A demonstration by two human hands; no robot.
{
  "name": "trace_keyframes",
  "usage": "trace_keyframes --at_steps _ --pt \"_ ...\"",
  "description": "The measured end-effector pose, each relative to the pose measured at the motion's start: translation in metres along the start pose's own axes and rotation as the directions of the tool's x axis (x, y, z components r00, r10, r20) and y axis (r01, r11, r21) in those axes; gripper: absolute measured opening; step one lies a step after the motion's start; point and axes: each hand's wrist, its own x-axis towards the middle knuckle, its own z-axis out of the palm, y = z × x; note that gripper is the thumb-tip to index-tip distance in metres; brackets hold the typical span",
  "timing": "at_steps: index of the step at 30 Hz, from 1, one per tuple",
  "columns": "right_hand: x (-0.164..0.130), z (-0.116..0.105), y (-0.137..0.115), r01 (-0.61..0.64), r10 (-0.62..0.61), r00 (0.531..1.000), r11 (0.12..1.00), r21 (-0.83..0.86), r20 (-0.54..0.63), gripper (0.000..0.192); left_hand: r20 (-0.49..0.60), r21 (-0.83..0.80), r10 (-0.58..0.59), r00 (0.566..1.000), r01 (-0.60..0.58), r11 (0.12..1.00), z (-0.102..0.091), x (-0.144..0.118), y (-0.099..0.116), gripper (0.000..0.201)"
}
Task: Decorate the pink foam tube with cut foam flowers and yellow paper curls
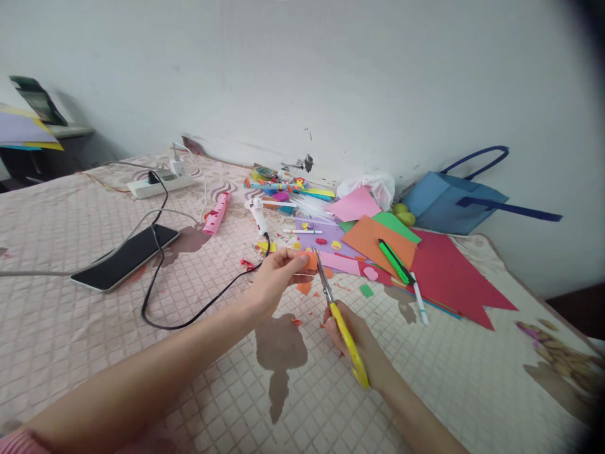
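Observation:
Between the thumb and fingers of my left hand (pixel 278 277) is a small piece of orange paper (pixel 312 260). My right hand (pixel 350 337) grips a pair of scissors (pixel 350 345) with yellow handles. The metal blades point away from me, and their tips are at the right edge of the orange piece. Whether the blades touch the paper I cannot tell. Small orange scraps (pixel 305 288) lie on the tablecloth just beyond and below my hands, and a green paper square (pixel 367 291) is to their right.
A white glue gun (pixel 258 217) with a black cord lies behind my left hand. At left are a phone (pixel 127 257) and a power strip (pixel 161 185). Coloured sheets, including red paper (pixel 449 271), a green cutter (pixel 394 260) and a blue bag (pixel 454 202) are on the right.

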Motion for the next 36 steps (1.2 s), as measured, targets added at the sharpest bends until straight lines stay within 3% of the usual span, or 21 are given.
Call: trace_keyframes --at_steps 19,36 --pt "0.002 0.001 -0.007 -0.022 0.023 1.000 0.995 0.094 -0.012 0.024 -0.011 -0.032 -0.009 1.000 0.008 0.999 0.002 -0.001 -0.002 0.024" --pt "0.001 0.000 -0.002 0.001 -0.001 1.000 0.999 -0.035 -0.004 0.025 -0.036 -0.113 -0.025 0.999 0.021 0.993 0.004 -0.002 -0.004 0.021"
